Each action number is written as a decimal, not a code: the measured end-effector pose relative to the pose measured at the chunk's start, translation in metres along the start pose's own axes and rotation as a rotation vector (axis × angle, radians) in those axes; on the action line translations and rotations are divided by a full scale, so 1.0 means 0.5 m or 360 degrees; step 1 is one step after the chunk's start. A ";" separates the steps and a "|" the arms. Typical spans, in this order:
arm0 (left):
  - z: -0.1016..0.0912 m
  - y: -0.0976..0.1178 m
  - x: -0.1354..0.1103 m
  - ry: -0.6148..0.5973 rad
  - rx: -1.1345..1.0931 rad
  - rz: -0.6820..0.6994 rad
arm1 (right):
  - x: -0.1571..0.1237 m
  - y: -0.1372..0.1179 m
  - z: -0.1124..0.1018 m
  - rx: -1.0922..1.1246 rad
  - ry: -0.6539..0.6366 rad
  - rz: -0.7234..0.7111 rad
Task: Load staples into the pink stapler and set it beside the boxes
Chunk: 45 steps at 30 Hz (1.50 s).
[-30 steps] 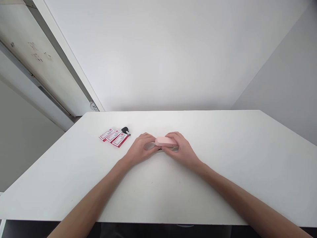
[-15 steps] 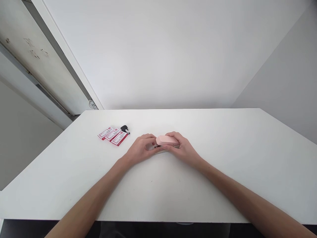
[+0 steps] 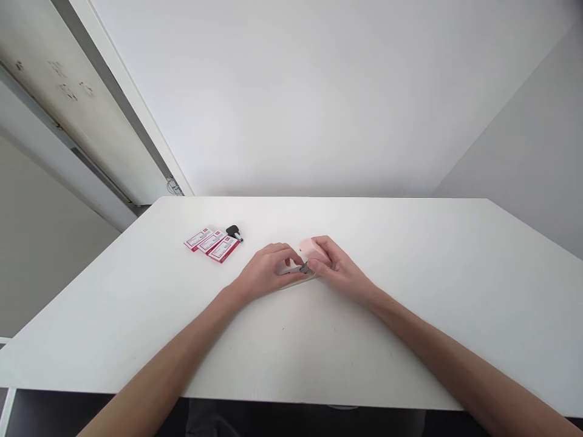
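Observation:
A pale pink stapler (image 3: 312,250) lies on the white table (image 3: 410,291) near its middle, with the pink top swung up and the metal part showing below. My right hand (image 3: 339,270) is closed on the raised pink top. My left hand (image 3: 266,274) grips the stapler's base and presses it to the table, fingers curled on it. Both forearms reach in from the near edge.
Three red-and-white staple boxes (image 3: 210,241) lie side by side at the left, with a small black object (image 3: 234,232) touching them at the back. A wall rises behind the table's far edge; a door frame (image 3: 113,103) stands at the left.
The stapler's pink top has been lifted open by my right hand, while my left hand stays on the base. The view has shifted slightly.

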<state>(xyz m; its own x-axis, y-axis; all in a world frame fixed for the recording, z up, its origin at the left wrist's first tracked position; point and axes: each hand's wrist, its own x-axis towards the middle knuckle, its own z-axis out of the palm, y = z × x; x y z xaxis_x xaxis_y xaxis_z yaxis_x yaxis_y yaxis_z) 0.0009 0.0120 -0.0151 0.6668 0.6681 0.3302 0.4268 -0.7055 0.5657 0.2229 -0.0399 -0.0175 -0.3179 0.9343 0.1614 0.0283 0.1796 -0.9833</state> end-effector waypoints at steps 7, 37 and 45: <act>-0.001 0.006 -0.002 -0.0034 0.0035 0.0073 | 0.002 -0.002 -0.001 0.0100 -0.0079 -0.0065; -0.010 0.029 0.002 -0.0193 -0.0066 0.0116 | -0.002 -0.008 -0.001 0.0090 -0.0146 0.0001; -0.010 0.033 -0.001 -0.0198 -0.0223 0.0014 | -0.004 -0.010 -0.001 0.0084 -0.0159 0.0014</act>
<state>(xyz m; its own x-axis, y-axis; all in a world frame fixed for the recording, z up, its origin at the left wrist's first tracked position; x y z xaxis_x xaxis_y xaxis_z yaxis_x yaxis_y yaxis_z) 0.0046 0.0011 -0.0021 0.7441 0.6216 0.2448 0.3371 -0.6657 0.6657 0.2237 -0.0426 -0.0129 -0.4111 0.8998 0.1459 -0.0172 0.1524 -0.9882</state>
